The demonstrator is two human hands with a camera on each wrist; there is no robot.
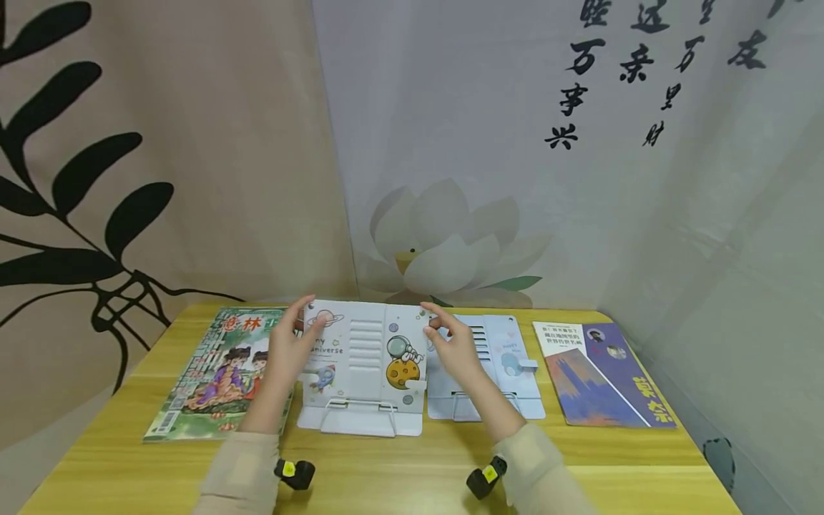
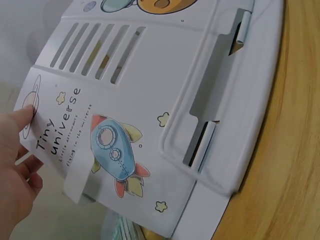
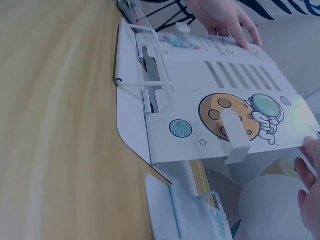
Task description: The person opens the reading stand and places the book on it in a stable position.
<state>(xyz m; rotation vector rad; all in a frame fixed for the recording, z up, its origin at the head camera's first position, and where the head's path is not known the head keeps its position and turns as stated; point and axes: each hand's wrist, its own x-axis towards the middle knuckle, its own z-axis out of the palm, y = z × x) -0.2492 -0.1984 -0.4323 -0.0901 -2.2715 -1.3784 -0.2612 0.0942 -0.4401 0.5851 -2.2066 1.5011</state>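
Observation:
A white book stand (image 1: pixel 367 386) with space drawings and the words "Tiny universe" stands on the table, its back panel tilted up from the base. My left hand (image 1: pixel 287 350) holds the panel's upper left edge, thumb on the printed front (image 2: pixel 165 65) and the other fingers behind it. At the upper right corner, my right hand (image 1: pixel 458 350) pinches the panel. A wire rest (image 1: pixel 360 404) lies along the stand's lower front. Small page clips jut from both sides, one of them over the orange planet (image 3: pixel 230 120).
A second, pale blue book stand (image 1: pixel 528 400) stands just right, partly behind my right hand. Left of the stands lies a green illustrated magazine (image 1: pixel 219 393); a purple and white book (image 1: pixel 605 379) lies at the right. A printed curtain (image 1: pixel 450 143) hangs behind the wooden table (image 1: pixel 360 476).

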